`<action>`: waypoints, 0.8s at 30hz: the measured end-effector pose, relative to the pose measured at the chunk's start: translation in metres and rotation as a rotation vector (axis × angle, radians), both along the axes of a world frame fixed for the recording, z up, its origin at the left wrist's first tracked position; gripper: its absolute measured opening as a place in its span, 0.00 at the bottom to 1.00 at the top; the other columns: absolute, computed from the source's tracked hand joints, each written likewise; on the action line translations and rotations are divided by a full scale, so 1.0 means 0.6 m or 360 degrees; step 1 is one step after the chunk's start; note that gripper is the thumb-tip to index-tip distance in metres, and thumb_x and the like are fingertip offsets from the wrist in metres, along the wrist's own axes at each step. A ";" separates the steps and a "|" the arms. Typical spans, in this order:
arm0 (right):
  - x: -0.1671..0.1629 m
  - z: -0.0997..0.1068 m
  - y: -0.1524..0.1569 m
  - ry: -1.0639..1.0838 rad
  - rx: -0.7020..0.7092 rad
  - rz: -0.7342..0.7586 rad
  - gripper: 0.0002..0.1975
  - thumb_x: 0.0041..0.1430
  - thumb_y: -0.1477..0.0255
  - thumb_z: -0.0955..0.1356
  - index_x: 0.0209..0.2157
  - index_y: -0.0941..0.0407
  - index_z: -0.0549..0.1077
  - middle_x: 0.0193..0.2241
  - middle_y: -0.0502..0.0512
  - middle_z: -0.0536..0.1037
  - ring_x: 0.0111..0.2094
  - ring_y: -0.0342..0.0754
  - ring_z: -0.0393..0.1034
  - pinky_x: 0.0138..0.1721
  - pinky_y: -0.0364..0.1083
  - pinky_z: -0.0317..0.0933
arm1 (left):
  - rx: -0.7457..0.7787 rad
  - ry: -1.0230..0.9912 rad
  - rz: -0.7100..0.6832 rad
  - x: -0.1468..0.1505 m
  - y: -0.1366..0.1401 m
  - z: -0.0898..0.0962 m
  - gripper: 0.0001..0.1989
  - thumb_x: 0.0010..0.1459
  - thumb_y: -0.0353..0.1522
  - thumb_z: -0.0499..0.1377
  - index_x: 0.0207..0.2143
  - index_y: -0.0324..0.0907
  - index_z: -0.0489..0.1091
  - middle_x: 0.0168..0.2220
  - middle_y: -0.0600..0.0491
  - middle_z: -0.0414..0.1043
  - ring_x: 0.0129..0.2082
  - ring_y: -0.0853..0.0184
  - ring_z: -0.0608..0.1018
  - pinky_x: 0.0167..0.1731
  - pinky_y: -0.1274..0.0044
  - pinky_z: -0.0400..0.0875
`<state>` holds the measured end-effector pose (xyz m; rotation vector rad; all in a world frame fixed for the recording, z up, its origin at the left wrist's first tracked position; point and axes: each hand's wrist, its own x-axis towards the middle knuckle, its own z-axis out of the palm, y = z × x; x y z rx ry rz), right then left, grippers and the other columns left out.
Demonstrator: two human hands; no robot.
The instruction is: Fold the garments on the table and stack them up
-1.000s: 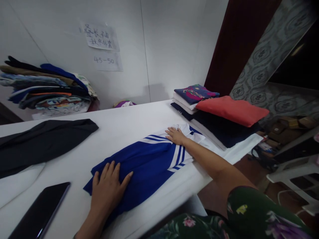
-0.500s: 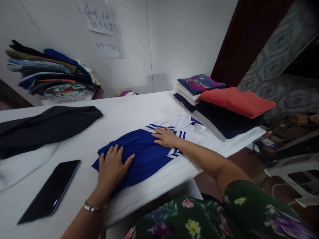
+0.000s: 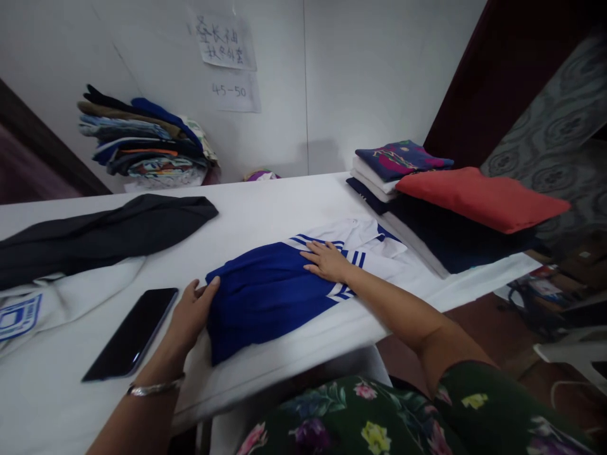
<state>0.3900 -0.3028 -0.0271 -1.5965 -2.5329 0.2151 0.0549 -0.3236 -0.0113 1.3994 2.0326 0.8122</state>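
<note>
A blue and white polo shirt with striped bands lies folded on the white table, its white collar toward the far right. My right hand rests flat on it near the stripes, fingers spread. At the shirt's left edge is my left hand, thumb touching the blue cloth and the other fingers apart from the thumb, partly out of sight. A silver bracelet circles that wrist. Just left of it a black phone lies on the table.
A dark garment and a white garment with a blue print lie at the left. Folded clothes are piled at the back left. Another pile, topped by a red garment, stands at the right edge. Handwritten papers hang on the wall.
My left hand has slid off the top of the blue cloth to its left edge. My right hand stays on the shirt. The view has turned a little left.
</note>
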 end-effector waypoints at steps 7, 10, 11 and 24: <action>-0.003 0.002 -0.003 -0.0012 0.0036 0.0015 0.28 0.68 0.57 0.57 0.65 0.53 0.57 0.66 0.61 0.56 0.66 0.59 0.47 0.63 0.61 0.42 | -0.0286 -0.0448 0.0040 0.021 0.008 0.034 0.34 0.46 0.53 0.60 0.47 0.37 0.72 0.47 0.42 0.76 0.41 0.56 0.79 0.33 0.70 0.74; -0.004 0.002 -0.004 -0.0034 0.0033 0.0001 0.27 0.68 0.58 0.57 0.65 0.52 0.57 0.66 0.61 0.56 0.67 0.59 0.47 0.63 0.61 0.42 | -0.0139 -0.0140 -0.0013 0.021 0.005 0.026 0.35 0.49 0.53 0.58 0.50 0.36 0.70 0.45 0.41 0.76 0.43 0.53 0.78 0.42 0.66 0.72; -0.003 0.001 -0.004 -0.0033 0.0029 -0.0001 0.27 0.68 0.58 0.57 0.65 0.52 0.57 0.66 0.61 0.56 0.67 0.58 0.47 0.63 0.61 0.41 | -0.0085 -0.0019 -0.0034 0.021 0.003 0.023 0.36 0.50 0.54 0.57 0.53 0.36 0.69 0.46 0.40 0.76 0.44 0.52 0.78 0.45 0.65 0.71; -0.098 0.033 -0.022 0.0563 -0.0143 -0.0045 0.33 0.66 0.54 0.57 0.68 0.53 0.49 0.69 0.61 0.46 0.69 0.56 0.38 0.65 0.62 0.39 | -0.0015 0.0122 -0.0171 0.051 -0.021 0.026 0.44 0.53 0.56 0.55 0.63 0.39 0.54 0.57 0.38 0.68 0.55 0.50 0.73 0.53 0.63 0.66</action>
